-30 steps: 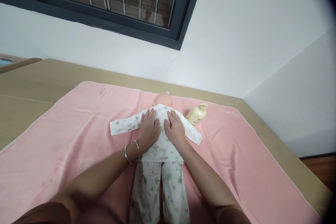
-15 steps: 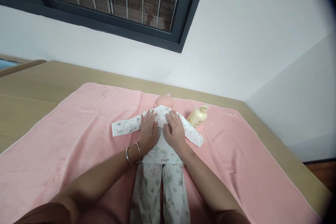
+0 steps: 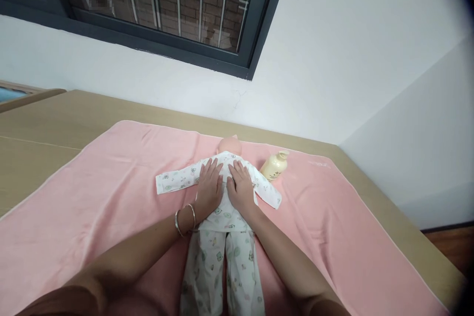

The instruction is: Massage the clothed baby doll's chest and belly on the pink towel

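A wooden table [image 3: 44, 123] stood at the far left, largely covered by a pink towel [image 3: 111, 182]. A dark-framed window [image 3: 155, 5] was set in the wall above. On the towel, near its middle, a baby doll [image 3: 222, 207] lay on its back in printed white pyjamas, head towards the wall, one sleeve [image 3: 174, 181] stretched out flat to the left. The left hand [image 3: 209, 187], with two bangles [image 3: 185, 217] at the wrist, rested palm down on the doll's chest, fingers extended and slightly spread, gripping nothing. Just beside it, thumbs almost touching, the right hand [image 3: 241, 188] lay likewise flat on the chest, fingers straight, holding nothing. The pyjama legs [image 3: 222, 271] ran down towards the lower edge of the view. To the right of the doll's head, near the other sleeve, a cream pump bottle [image 3: 274, 167] lay tilted on the towel, apart from both hands.
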Demonstrator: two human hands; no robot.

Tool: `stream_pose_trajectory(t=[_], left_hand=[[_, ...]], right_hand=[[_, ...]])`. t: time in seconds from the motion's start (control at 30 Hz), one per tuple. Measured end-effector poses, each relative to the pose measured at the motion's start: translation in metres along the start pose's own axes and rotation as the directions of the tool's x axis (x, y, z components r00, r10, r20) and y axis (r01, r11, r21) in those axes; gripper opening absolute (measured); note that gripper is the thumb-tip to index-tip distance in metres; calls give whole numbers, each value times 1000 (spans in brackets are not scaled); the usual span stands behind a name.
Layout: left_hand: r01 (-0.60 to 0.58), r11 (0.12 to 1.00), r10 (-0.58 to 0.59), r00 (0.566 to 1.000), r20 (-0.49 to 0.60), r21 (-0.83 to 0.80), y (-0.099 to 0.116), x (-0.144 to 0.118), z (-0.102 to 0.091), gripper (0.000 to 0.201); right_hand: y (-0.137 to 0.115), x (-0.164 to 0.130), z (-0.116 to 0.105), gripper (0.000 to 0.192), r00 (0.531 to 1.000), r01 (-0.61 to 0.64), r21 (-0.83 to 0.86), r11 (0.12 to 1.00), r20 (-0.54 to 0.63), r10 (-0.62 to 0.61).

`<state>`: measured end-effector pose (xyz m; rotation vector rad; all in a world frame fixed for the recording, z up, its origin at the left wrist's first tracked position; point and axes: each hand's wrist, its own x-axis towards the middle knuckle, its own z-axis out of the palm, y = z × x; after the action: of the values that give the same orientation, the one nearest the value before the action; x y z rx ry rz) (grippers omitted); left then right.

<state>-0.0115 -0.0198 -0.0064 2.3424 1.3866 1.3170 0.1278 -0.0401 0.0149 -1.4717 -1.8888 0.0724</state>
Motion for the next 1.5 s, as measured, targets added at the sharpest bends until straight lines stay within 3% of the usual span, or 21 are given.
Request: stream_pose_trajectory(t=[0.23, 0.43, 0.6, 0.67, 0.77, 0.83, 0.87, 0.93, 1.03, 1.07, 1.13, 1.27, 1.4, 1.5], left_hand=[[-71, 994, 58, 988, 146, 83, -5, -18, -14, 49], [-225, 960, 179, 951, 253, 165, -4, -38, -30, 55], [-239, 970, 207, 909, 362, 44, 6, -31, -47, 62], [-180, 979, 205, 890, 406, -99, 21, -13, -51, 74], [15, 929, 162, 881, 444, -369, 57, 27, -47, 81], [212, 778, 111, 880, 461, -592, 84, 58, -35, 78], [333, 640, 82, 866, 493, -692, 97, 73, -27, 72], [548, 273, -23, 826, 564, -791, 117, 102, -8, 66], [720, -222, -98, 654, 750, -657, 129, 137, 18, 73], [726, -340, -96, 606, 790, -598, 128, 144, 25, 75], [683, -505, -93, 564, 821, -527, 122, 151, 34, 76], [611, -630, -59, 578, 814, -479, 105, 141, 39, 71], [658, -617, -10, 541, 841, -431, 94, 117, 27, 64], [688, -574, -5, 539, 842, -444, 87, 100, 6, 60]], right_hand=[[2, -33, -9, 55, 998, 6, -13, 1000, 64, -5], [-5, -71, -12, 69, 986, -94, -28, 995, 137, 97], [-8, -85, -34, 78, 960, -60, 16, 998, 274, 53], [2, -71, -54, 74, 979, -46, 27, 999, 198, 40], [30, -31, -89, 68, 990, -67, -71, 995, -125, 58], [51, -2, -108, 64, 949, -122, -137, 983, -307, 75], [61, 11, -115, 62, 934, -133, -156, 979, -349, 71], [75, 30, -121, 54, 920, -94, -177, 980, -393, 17], [84, 44, -117, 47, 916, -53, -205, 977, -401, -34], [85, 45, -113, 47, 919, -65, -213, 975, -392, -24], [86, 45, -104, 49, 931, -99, -221, 970, -365, 12], [83, 40, -92, 50, 924, -138, -189, 972, -378, 57], [67, 35, -83, 53, 893, -214, -115, 970, -426, 146], [41, 24, -67, 56, 916, -157, -117, 981, -389, 100]])
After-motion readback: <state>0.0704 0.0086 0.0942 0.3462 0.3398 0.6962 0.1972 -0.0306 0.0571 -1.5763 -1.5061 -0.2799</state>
